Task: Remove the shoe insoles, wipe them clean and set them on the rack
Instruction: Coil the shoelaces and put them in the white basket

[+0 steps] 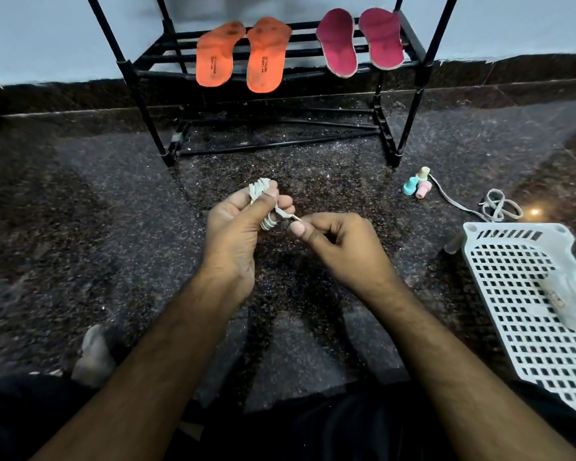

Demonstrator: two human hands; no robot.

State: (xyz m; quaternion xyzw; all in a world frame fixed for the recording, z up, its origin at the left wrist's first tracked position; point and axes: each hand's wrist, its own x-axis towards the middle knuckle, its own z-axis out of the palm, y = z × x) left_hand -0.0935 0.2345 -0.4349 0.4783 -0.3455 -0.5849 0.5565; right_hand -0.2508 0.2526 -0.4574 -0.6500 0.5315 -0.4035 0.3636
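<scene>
The left hand [236,224] grips a folded white shoelace [263,202], fingers curled round the bundle. Just right, the right hand [333,241] pinches its free end. Far beyond, orange insoles [240,56] and pink insoles [359,41] lie on the rack [409,34].

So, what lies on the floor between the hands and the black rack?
In the head view, only bare speckled floor lies between the hands, left and right, and the rack.
</scene>
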